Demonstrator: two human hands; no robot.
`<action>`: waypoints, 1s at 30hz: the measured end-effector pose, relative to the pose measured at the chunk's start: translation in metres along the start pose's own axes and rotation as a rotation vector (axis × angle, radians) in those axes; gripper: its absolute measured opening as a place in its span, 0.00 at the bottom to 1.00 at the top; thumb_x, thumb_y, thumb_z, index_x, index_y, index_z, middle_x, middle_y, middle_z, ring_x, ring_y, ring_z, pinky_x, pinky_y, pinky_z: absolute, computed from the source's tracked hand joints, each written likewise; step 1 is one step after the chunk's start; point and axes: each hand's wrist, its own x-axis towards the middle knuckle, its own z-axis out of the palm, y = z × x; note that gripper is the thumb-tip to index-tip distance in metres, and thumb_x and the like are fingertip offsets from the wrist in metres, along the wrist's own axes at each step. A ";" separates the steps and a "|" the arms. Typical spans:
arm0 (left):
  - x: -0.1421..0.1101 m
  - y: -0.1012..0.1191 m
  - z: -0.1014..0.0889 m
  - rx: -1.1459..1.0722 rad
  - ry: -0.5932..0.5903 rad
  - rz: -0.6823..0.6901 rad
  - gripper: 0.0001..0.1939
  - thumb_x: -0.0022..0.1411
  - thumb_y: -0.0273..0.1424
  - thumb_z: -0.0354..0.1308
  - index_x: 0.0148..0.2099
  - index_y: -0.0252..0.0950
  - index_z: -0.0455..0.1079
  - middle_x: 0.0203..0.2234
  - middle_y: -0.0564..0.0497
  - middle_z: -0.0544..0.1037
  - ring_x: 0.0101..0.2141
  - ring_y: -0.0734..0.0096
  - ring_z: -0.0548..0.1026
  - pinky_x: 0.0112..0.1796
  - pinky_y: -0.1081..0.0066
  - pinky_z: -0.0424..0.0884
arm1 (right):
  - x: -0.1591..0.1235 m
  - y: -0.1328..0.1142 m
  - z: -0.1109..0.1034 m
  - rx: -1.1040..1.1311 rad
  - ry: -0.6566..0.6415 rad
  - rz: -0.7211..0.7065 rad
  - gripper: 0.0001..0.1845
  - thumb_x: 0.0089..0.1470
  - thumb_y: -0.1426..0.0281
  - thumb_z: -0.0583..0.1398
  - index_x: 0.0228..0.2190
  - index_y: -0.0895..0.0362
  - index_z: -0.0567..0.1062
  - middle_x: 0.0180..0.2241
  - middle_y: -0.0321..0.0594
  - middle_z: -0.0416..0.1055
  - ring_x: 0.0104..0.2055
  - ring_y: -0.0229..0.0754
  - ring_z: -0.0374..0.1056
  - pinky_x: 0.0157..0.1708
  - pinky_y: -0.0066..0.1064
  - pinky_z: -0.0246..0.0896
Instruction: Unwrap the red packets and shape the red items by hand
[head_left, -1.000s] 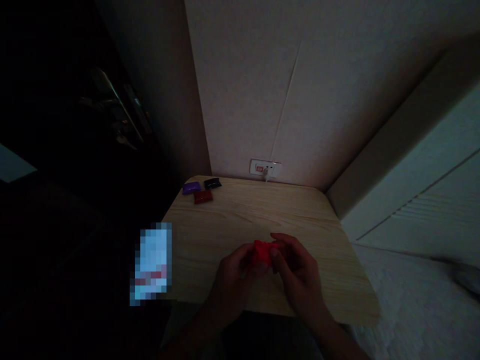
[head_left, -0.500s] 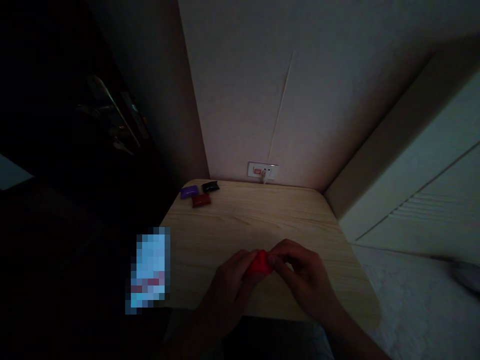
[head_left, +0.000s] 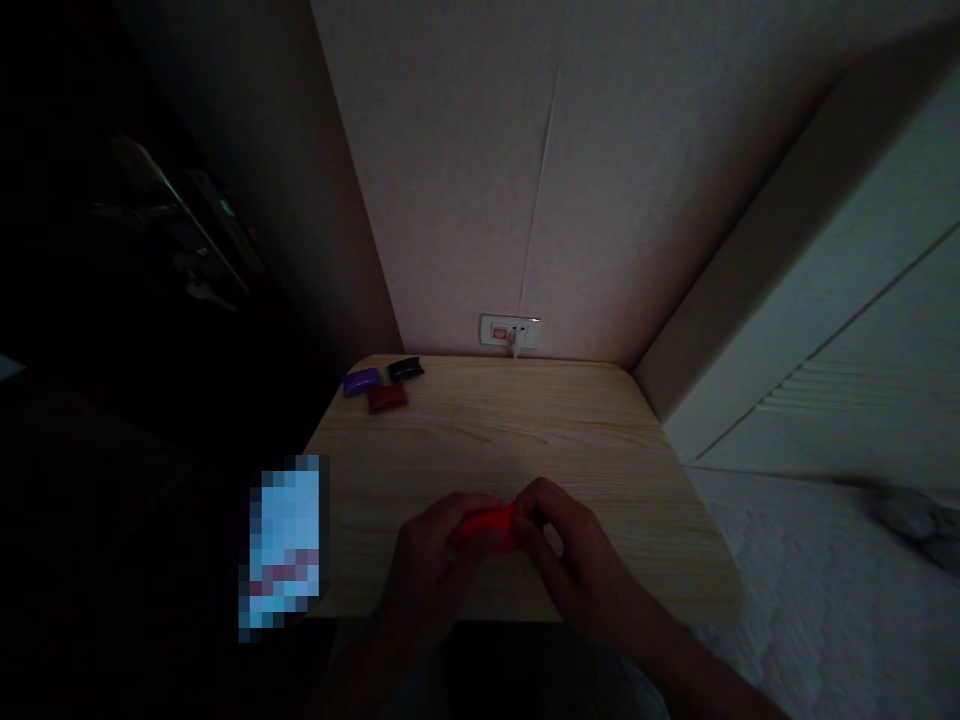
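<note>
A small bright red soft lump (head_left: 487,525) is pinched between both of my hands above the near part of a light wooden table (head_left: 525,430). My left hand (head_left: 427,565) curls its fingers round the lump's left side. My right hand (head_left: 566,560) closes on its right side, thumb and fingertips pressed to it. Most of the lump is hidden by my fingers. The room is dim.
At the table's far left corner lie three small packets: purple (head_left: 362,381), black (head_left: 405,369) and dark red (head_left: 387,398). A wall socket (head_left: 510,330) with a plug sits behind the table. A door handle (head_left: 180,215) is at left, white bedding (head_left: 825,600) at right.
Both hands have squeezed the red lump lower and flatter, so less of it shows. The camera has shifted, moving the table and packets slightly left in the picture.
</note>
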 end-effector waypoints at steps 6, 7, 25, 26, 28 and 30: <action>0.000 0.006 0.003 -0.007 0.084 -0.014 0.12 0.67 0.39 0.61 0.46 0.39 0.79 0.38 0.50 0.83 0.40 0.65 0.80 0.41 0.72 0.73 | 0.003 0.009 0.002 0.280 0.029 0.114 0.14 0.69 0.60 0.55 0.34 0.55 0.69 0.29 0.34 0.62 0.33 0.40 0.58 0.34 0.31 0.55; 0.000 0.007 0.004 -0.018 0.118 -0.040 0.13 0.67 0.40 0.61 0.46 0.38 0.79 0.38 0.50 0.84 0.39 0.65 0.80 0.41 0.72 0.73 | 0.003 0.011 0.005 0.327 0.058 0.135 0.15 0.69 0.59 0.55 0.33 0.55 0.68 0.29 0.34 0.61 0.32 0.39 0.57 0.33 0.31 0.54; 0.003 0.012 0.000 0.098 -0.014 0.119 0.10 0.69 0.37 0.59 0.47 0.39 0.77 0.38 0.50 0.83 0.38 0.67 0.80 0.40 0.73 0.72 | 0.006 0.008 0.001 0.296 0.090 0.121 0.15 0.64 0.59 0.61 0.31 0.56 0.74 0.26 0.35 0.69 0.29 0.38 0.63 0.30 0.30 0.58; 0.002 0.011 0.000 0.091 -0.018 0.111 0.10 0.69 0.37 0.59 0.46 0.39 0.77 0.37 0.50 0.83 0.38 0.67 0.80 0.40 0.73 0.72 | 0.007 0.009 0.003 0.334 0.086 0.140 0.15 0.63 0.58 0.62 0.30 0.57 0.75 0.26 0.35 0.69 0.29 0.38 0.63 0.30 0.30 0.58; 0.000 0.008 0.001 0.075 -0.031 0.084 0.10 0.69 0.37 0.59 0.46 0.39 0.77 0.37 0.50 0.83 0.37 0.67 0.80 0.39 0.72 0.72 | 0.008 0.012 0.005 0.406 0.074 0.183 0.16 0.60 0.57 0.65 0.29 0.57 0.77 0.24 0.35 0.70 0.28 0.37 0.63 0.29 0.29 0.57; -0.001 0.005 0.001 0.060 -0.026 0.051 0.10 0.69 0.37 0.59 0.47 0.39 0.77 0.37 0.50 0.83 0.38 0.67 0.80 0.40 0.72 0.72 | 0.009 0.014 0.006 0.465 0.079 0.228 0.17 0.57 0.56 0.67 0.27 0.58 0.78 0.23 0.35 0.70 0.26 0.36 0.62 0.28 0.29 0.57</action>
